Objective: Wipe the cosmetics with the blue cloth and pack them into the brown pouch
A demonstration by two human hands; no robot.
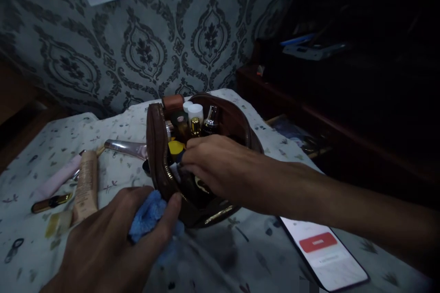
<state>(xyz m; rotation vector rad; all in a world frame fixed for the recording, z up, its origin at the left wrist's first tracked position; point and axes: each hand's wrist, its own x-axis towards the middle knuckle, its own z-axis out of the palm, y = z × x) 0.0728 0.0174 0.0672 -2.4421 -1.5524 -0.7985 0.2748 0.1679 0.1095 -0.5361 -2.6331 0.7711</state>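
A brown zippered toiletry bag (158,146) stands unzipped on the patterned cloth. Several bottles are upright inside it, among them a white-capped one (195,112), a gold-topped one (195,127) and a silver-capped one (211,119). My right hand (220,162) reaches into the bag with fingers bent near a yellow round item (176,148); the fingertips are partly hidden, so what they grip is unclear. My left hand (117,233) is closed around a bunched blue cloth (147,215), its thumb close to the bag's front rim.
Left of the bag lie a beige tube (85,183), a pink tube (60,176), a silvery tube (125,147), a dark gold-trimmed tube (51,203) and a small yellowish jar (58,223). A lit phone (325,256) rests at front right. Behind is a patterned wall (147,50).
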